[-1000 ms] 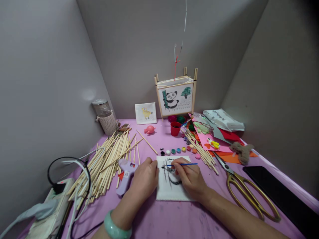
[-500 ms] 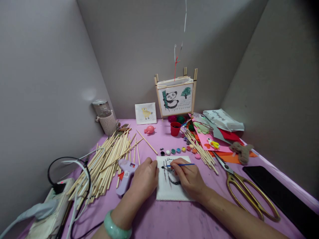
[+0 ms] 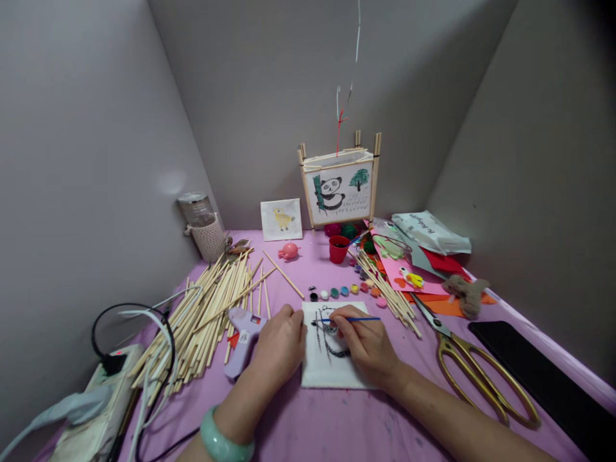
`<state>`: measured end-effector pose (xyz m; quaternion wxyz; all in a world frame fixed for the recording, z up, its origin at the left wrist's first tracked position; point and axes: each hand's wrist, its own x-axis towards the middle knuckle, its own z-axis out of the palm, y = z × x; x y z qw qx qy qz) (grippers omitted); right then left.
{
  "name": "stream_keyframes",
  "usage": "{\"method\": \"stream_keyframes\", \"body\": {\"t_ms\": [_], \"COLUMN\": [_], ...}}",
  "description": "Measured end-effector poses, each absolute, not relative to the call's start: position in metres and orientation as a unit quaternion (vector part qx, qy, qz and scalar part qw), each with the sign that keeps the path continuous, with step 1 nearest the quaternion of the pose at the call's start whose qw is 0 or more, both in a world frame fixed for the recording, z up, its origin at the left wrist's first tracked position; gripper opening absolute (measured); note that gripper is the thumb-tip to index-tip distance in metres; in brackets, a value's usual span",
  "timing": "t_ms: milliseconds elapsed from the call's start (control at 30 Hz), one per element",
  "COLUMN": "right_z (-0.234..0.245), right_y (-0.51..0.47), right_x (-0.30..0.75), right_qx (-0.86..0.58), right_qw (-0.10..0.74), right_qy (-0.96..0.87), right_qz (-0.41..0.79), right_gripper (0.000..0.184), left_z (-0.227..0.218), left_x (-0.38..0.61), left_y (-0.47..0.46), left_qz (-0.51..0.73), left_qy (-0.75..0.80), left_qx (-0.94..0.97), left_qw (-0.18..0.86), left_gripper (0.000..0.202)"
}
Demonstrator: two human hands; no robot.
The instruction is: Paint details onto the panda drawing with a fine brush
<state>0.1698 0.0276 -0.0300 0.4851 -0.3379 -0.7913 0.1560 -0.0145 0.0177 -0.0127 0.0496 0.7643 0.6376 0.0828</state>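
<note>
A small white canvas (image 3: 323, 369) lies on the purple table (image 3: 337, 423) in front of me, with black brush strokes on it. My right hand (image 3: 368, 346) rests on the canvas, its fingers pinched on a thin blue paintbrush (image 3: 359, 318) whose tip touches the drawing. My left hand (image 3: 280, 350) lies curled on the canvas's left edge, pressing it down. A green bangle (image 3: 222, 443) circles the left wrist.
A row of small paint pots (image 3: 344, 290), a red cup (image 3: 339, 248), a lilac glue gun (image 3: 242, 337), heaps of bamboo sticks (image 3: 212, 308), gold scissors (image 3: 474, 369), coloured paper (image 3: 423, 282), a panda lantern frame (image 3: 339, 189), a power strip with cables (image 3: 110, 391) and a black slab (image 3: 548, 385).
The brush and my right fingers shifted by a few millimetres back and forth over the drawing. My left hand stayed put.
</note>
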Motion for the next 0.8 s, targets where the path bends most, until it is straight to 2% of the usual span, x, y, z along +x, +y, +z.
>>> {"method": "stream_keyframes", "body": {"t_ms": [200,633,800], "right_z": [-0.031,-0.018,-0.010], "right_y": [0.028,0.040,0.052], "right_x": [0.169,0.175,0.175], "right_qx": [-0.343,-0.422,-0.411], "right_qw": [0.475,0.540,0.515], "right_qy": [-0.795,-0.714,-0.743], "right_qz": [0.160,0.141,0.119], "right_gripper": [0.020,0.026,0.032], "left_z": [-0.010,-0.007,-0.007], "left_x": [-0.014,-0.013,-0.013], "left_y": [0.017,0.017,0.017], "left_qz": [0.074,0.072,0.071], "left_qy": [0.643,0.642,0.644], "left_qx": [0.760,0.761,0.759], "left_qw": [0.056,0.061,0.063], "left_gripper": [0.022,0.023,0.023]}}
